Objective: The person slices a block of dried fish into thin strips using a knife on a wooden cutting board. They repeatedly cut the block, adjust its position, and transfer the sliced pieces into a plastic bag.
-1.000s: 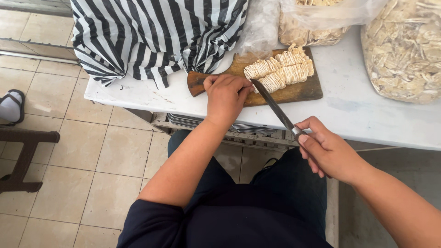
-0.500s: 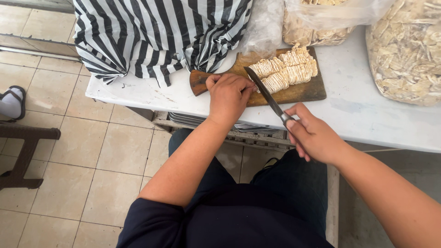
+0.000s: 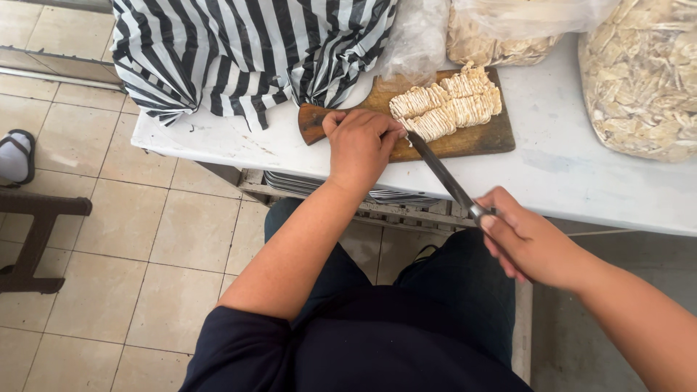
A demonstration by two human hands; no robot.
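A brown wooden cutting board (image 3: 475,138) lies on the white table (image 3: 305,156). On it sit pale, ridged blocks of stacked strips (image 3: 446,109). My left hand (image 3: 359,145) rests curled on the board's near left part, its fingers against the blocks. My right hand (image 3: 526,239) grips the handle of a long knife (image 3: 439,170) below the table edge. The blade runs up and left, its tip at the near edge of the blocks beside my left fingers.
A black-and-white striped plastic bag (image 3: 247,51) fills the table's left. Clear bags of pale cut strips (image 3: 639,80) stand at the right and at the back (image 3: 501,33). A dark stool (image 3: 36,232) and a person's sandalled foot (image 3: 14,156) are on the tiled floor at left.
My right hand has slid the knife forward towards the blocks and then drawn it back a little. My left hand has stayed on the board.
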